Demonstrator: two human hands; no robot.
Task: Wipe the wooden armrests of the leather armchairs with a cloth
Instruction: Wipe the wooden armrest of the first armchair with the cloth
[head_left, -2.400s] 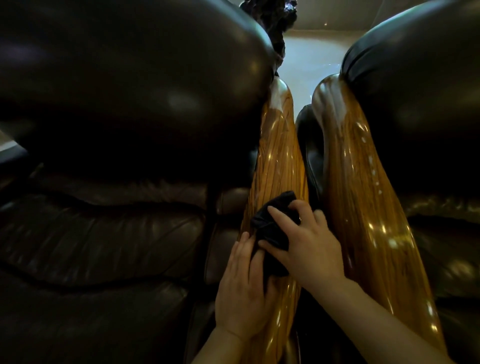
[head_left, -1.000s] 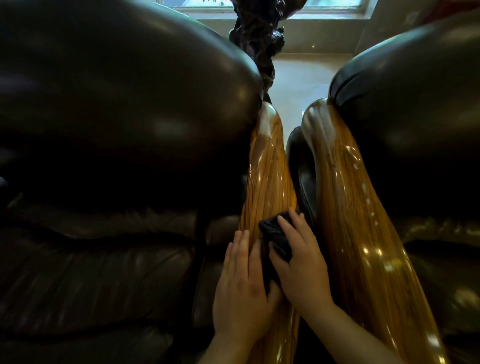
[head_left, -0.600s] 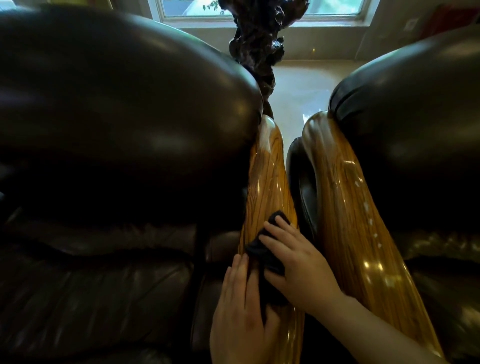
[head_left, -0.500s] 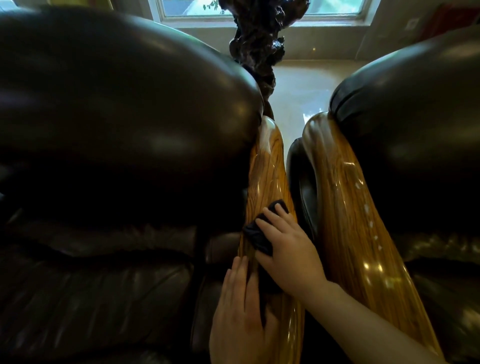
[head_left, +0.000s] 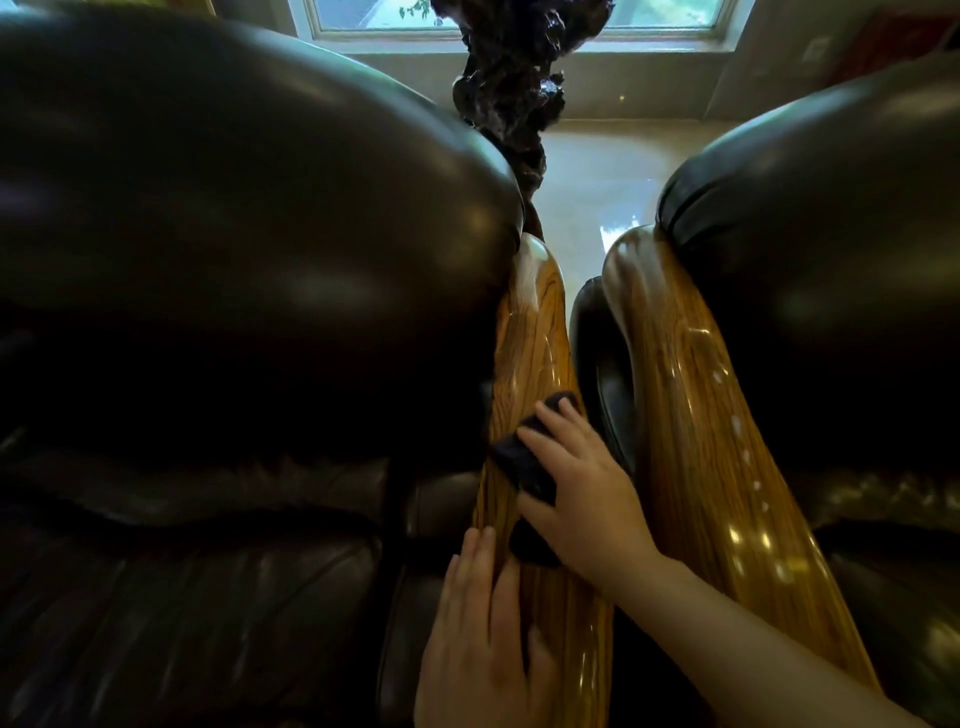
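Note:
Two dark leather armchairs stand side by side, each with a glossy wooden armrest. My right hand (head_left: 582, 493) presses a small dark cloth (head_left: 524, 462) onto the left chair's armrest (head_left: 535, 338), about halfway along it. My left hand (head_left: 483, 634) lies flat on the same armrest, nearer to me, fingers together and holding nothing. The right chair's armrest (head_left: 691, 415) runs parallel just to the right, untouched. Much of the cloth is hidden under my right palm.
The left armchair's leather back (head_left: 249, 218) bulges at upper left; the right armchair's back (head_left: 831, 223) fills the upper right. A dark gnarled carved piece (head_left: 511, 88) stands behind the gap, before a window (head_left: 649, 21). Pale floor (head_left: 597, 176) shows between the chairs.
My right hand has slid the cloth farther up the left armrest, away from me. My left hand has stayed flat lower on the armrest. The view has tilted up toward the window.

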